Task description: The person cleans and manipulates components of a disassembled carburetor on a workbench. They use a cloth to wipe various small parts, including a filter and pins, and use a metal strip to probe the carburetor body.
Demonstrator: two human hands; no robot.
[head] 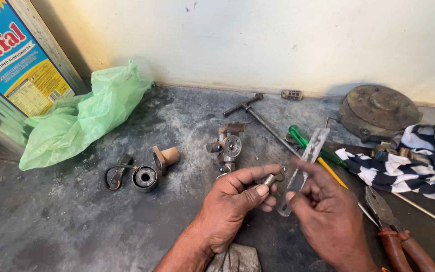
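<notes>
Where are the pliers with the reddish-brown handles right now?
In the head view, the pliers lie on the grey floor at the lower right, just right of the right hand, below the striped cloth.

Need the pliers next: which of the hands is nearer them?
Right. The right hand, holding a metal strip, sits just left of the pliers; the left hand is farther left, beyond the right one.

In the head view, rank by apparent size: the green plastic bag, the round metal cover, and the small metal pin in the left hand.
1. Green plastic bag
2. Round metal cover
3. Small metal pin, held in the left hand
</notes>
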